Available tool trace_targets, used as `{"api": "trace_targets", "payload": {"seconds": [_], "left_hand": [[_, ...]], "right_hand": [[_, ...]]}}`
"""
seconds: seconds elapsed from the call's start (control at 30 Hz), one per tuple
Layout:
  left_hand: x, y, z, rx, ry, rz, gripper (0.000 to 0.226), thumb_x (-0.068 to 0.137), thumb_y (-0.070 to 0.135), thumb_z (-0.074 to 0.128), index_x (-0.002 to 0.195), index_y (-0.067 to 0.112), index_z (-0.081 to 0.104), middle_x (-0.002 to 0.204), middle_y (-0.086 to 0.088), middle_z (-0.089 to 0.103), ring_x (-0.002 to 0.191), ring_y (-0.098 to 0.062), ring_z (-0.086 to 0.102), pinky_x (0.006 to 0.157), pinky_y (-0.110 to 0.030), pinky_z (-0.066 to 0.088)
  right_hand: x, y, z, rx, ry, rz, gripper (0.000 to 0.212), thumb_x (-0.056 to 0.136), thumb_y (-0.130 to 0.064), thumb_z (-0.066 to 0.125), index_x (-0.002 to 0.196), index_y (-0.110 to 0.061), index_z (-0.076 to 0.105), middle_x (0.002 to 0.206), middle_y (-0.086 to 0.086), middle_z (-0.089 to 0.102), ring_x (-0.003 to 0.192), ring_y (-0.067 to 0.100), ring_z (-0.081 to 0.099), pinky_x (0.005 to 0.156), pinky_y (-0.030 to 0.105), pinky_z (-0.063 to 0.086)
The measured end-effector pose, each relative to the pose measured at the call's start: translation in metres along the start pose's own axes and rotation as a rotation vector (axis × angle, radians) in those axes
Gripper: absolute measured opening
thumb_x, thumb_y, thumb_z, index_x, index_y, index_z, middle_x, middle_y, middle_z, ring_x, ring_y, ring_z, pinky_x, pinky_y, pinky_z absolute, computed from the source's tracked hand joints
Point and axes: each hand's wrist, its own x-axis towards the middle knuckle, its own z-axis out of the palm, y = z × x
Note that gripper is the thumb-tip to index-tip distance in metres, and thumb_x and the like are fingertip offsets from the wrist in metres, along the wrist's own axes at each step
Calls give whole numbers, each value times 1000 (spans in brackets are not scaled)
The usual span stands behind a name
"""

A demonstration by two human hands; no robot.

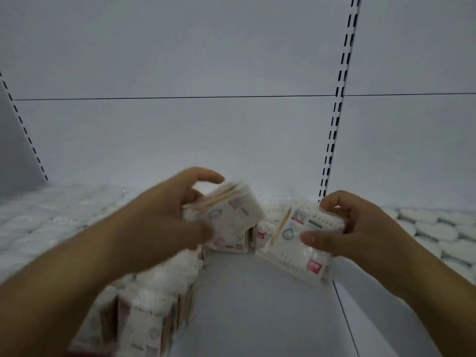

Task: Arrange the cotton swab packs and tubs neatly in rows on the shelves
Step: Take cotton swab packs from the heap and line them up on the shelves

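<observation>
My left hand (167,217) grips a clear pack of wooden-stick cotton swabs (231,212), lifted and tilted above the white shelf (257,305); it is blurred. My right hand (360,233) pinches a second swab pack (296,238) between thumb and fingers, its lower edge near the shelf. Behind them stand other packs (239,243) at the back of the shelf. A row of upright swab packs (152,305) runs along the left toward me.
Round white tubs or pads (438,228) fill the shelf to the right, and more white packs (51,215) cover the left. The white back panel (206,124) has slotted uprights (334,124). A seam (345,318) divides the shelf boards.
</observation>
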Motion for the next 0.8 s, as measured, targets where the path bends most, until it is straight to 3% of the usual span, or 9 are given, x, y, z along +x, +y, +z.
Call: {"api": "trace_targets", "payload": {"seconds": [0.03, 0.1, 0.17, 0.23, 0.3, 0.47, 0.6, 0.7, 0.8], "left_hand": [[11, 2, -6, 114, 42, -18, 50, 70, 12, 80, 101, 44, 57, 87, 5, 72, 70, -24, 68, 61, -45, 58], [35, 4, -8, 253, 92, -18, 36, 75, 14, 78, 94, 34, 55, 81, 8, 68, 64, -15, 64, 48, -24, 50], [54, 5, -3, 348, 22, 16, 25, 78, 19, 77, 87, 31, 57, 81, 14, 64, 70, -7, 63, 51, -14, 42], [69, 1, 5, 459, -108, 22, 20, 81, 22, 74, 81, 33, 57, 80, 17, 61, 74, -5, 61, 57, -14, 39], [82, -5, 15, 567, -197, 38, 22, 82, 24, 73, 82, 36, 54, 84, 16, 59, 77, -6, 58, 60, -16, 38], [106, -24, 35, 805, -239, 98, 21, 80, 27, 75, 92, 23, 58, 95, 6, 57, 85, -12, 54, 62, -18, 38], [113, -39, 44, 974, -297, 85, 17, 82, 25, 72, 92, 23, 59, 88, 8, 50, 87, -13, 51, 71, -22, 38], [112, -48, 48, 1058, -269, 148, 15, 83, 24, 67, 96, 20, 61, 88, 9, 48, 89, -13, 49, 73, -23, 38], [110, -52, 46, 1138, -312, 184, 28, 86, 31, 65, 112, 20, 61, 109, 4, 54, 102, -15, 52, 79, -23, 41]], "right_hand": [[3, 1, 0, 21, 8, 12, 47, 54, -19, 82, 88, -3, 54, 78, 8, 74, 70, 27, 72, 67, 46, 58], [9, 5, -2, 126, 25, 48, 49, 53, -15, 79, 92, -3, 53, 82, 13, 74, 72, 31, 72, 67, 47, 60], [12, 10, -6, 268, 15, 98, 44, 64, -1, 75, 101, -12, 55, 88, 13, 74, 76, 33, 72, 67, 45, 60], [12, 15, -11, 356, 3, 118, 40, 74, 7, 67, 103, -20, 61, 91, 11, 74, 80, 31, 72, 68, 41, 60], [11, 21, -17, 385, 58, 99, 28, 77, 8, 61, 92, -14, 67, 90, 9, 74, 78, 24, 71, 66, 36, 60], [10, 26, -16, 399, 222, 30, 22, 74, 9, 67, 77, -9, 55, 73, 6, 72, 65, 15, 68, 60, 27, 49], [13, 35, 8, 125, 160, 83, 38, 74, 3, 76, 93, -20, 53, 88, 9, 70, 78, 25, 71, 68, 39, 59], [15, 48, 31, -216, 127, 14, 32, 75, -15, 79, 82, -27, 50, 76, -2, 64, 67, 11, 62, 57, 26, 48], [17, 59, 51, -611, 153, -63, 34, 76, -40, 75, 71, -27, 44, 74, -8, 55, 68, 6, 49, 57, 18, 36]]}}
